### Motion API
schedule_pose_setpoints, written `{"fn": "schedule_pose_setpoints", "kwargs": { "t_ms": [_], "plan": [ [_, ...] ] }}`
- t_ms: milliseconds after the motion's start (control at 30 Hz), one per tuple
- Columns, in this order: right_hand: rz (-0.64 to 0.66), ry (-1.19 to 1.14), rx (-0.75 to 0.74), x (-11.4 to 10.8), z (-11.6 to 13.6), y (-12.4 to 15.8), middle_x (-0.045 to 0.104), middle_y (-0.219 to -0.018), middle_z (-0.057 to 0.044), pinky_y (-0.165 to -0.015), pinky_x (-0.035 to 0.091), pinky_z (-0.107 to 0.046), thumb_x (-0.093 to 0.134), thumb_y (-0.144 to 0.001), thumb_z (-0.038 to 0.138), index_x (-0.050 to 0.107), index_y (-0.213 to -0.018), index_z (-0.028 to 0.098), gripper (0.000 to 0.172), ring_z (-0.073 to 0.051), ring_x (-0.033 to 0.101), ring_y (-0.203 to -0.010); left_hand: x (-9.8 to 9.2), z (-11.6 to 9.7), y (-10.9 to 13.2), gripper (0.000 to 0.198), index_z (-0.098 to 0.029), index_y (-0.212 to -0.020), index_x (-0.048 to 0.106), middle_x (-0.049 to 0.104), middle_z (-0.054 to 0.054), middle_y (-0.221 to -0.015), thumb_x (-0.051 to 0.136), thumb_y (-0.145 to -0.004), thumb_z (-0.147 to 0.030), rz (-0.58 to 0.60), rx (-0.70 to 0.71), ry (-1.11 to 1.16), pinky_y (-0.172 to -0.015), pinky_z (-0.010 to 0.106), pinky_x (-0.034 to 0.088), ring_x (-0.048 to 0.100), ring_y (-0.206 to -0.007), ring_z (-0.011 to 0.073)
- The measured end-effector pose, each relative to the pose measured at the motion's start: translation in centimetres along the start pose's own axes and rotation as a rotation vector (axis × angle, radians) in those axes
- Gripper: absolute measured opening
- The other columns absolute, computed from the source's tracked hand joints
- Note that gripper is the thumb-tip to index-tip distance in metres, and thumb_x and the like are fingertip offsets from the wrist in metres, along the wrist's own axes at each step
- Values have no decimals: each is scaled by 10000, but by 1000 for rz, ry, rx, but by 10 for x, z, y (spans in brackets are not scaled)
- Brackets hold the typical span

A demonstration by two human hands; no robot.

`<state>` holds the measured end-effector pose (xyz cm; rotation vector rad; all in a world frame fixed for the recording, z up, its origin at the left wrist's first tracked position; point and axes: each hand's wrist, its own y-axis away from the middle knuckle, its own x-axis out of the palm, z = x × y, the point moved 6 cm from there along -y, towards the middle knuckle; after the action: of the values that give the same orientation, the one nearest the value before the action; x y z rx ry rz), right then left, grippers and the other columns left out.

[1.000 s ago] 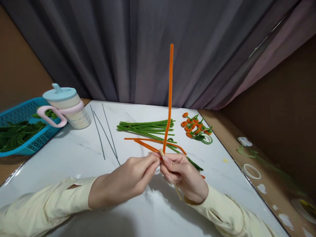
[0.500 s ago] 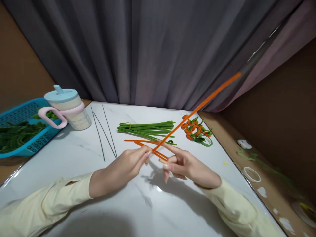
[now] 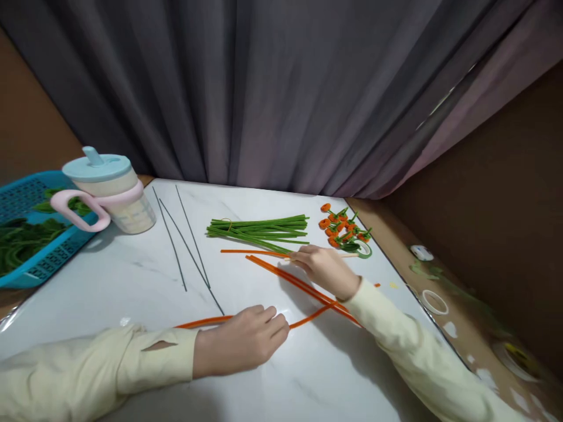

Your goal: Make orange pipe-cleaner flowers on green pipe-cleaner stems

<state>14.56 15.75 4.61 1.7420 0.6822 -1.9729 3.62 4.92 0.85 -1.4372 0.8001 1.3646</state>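
Near the front of the table, my left hand (image 3: 246, 339) is closed over a long orange pipe cleaner (image 3: 310, 318), which sticks out on both sides of it. My right hand (image 3: 326, 269) is farther back, its fingers pinched round a thin pale stick (image 3: 350, 255) low over the table; the fingers hide the stick's middle. Under the right wrist run more orange pipe cleaners (image 3: 288, 276) lying side by side. A single orange pipe cleaner (image 3: 246, 252) ends by the right fingertips, just in front of a bundle of green pipe cleaners (image 3: 264, 225).
Small orange flowers with green stems (image 3: 336, 224) lie by a green tape roll (image 3: 365, 250) at back right. Dark thin wires (image 3: 173, 246) lie left. A lidded cup (image 3: 127, 202) stands beside a blue basket (image 3: 48, 266). A white tape roll (image 3: 435, 302) sits beyond the right edge.
The raised orange pipe cleaner has come down to the table under my left hand, which moved nearer. My right hand has shifted right and back with the pale stick. The other orange pipe cleaners now lie exposed.
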Motion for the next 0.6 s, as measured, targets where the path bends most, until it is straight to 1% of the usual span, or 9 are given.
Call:
{"fn": "schedule_pose_setpoints", "kwargs": {
  "t_ms": [67, 133, 233, 333, 400, 433, 500, 567, 600],
  "plan": [
    [0, 44, -15, 29, 1, -10, 647, -857, -74, -606, 407, -234, 441, -917, 242, 637, -1078, 208, 256, -165, 607, -742, 1, 1, 0, 167, -109, -917, 522, 534, 64, -776, 404, -836, -22, -23, -15, -16, -556, 306, 379, 472, -649, 185],
    [-22, 59, -1, 48, -1, -16, 632, -890, -100, -621, 417, -248, 390, -937, 230, 596, -1145, 166, 299, -176, 596, -776, 1, 0, 2, 161, -110, -919, 517, 527, 57, -771, 405, -845, -21, -48, -19, -28, -560, 305, 374, 474, -644, 181],
    [-45, 68, -12, 55, -2, -20, 623, -966, -135, -726, 434, -287, 362, -946, 223, 537, -1221, 126, 340, -204, 571, -888, 2, -1, 4, 148, -109, -925, 513, 523, 46, -764, 406, -861, -29, -71, -11, -22, -549, 300, 368, 480, -639, 177],
    [-46, 61, -61, 38, -3, -13, 622, -1039, -135, -823, 416, -307, 406, -934, 256, 528, -1233, 130, 346, -205, 556, -944, 5, 0, 3, 94, -111, -924, 509, 528, 41, -761, 418, -901, -124, -86, -8, 26, -551, 299, 376, 493, -647, 177],
    [-65, 63, -94, 17, -6, 3, 639, -998, -125, -821, 403, -305, 407, -935, 277, 599, -1131, 142, 306, -198, 563, -928, 5, 2, 0, 130, -115, -921, 507, 538, 47, -765, 424, -920, -216, -110, -9, 62, -563, 302, 385, 503, -658, 182],
    [-89, 74, -95, 5, -8, 15, 652, -926, -123, -788, 401, -298, 382, -944, 279, 638, -1039, 132, 310, -194, 574, -880, 4, 3, -1, 156, -114, -929, 509, 548, 58, -779, 425, -923, -245, -129, -3, 83, -568, 306, 388, 506, -663, 184],
    [-173, 102, 43, -21, -22, 48, 641, -737, -103, -684, 386, -266, 344, -953, 342, 668, -801, 124, 419, -165, 572, -715, -5, 1, 0, 165, -111, -918, 527, 565, 79, -775, 417, -922, -233, -181, 26, 150, -563, 314, 389, 506, -655, 188],
    [-250, 135, 310, -39, -43, 90, 551, -524, -50, -523, 307, -255, 326, -941, 431, 629, -631, 138, 524, -123, 475, -486, -22, -7, 10, 188, -119, -828, 555, 565, 83, -705, 402, -918, -183, -242, 55, 328, -553, 319, 395, 502, -630, 187],
    [-257, 131, 436, -41, -53, 112, 472, -426, -18, -482, 260, -261, 320, -929, 479, 616, -588, 145, 562, -114, 412, -413, -33, -14, 18, 228, -132, -752, 557, 545, 67, -638, 402, -915, -171, -265, 57, 488, -556, 316, 407, 502, -616, 181]
  ]
}}
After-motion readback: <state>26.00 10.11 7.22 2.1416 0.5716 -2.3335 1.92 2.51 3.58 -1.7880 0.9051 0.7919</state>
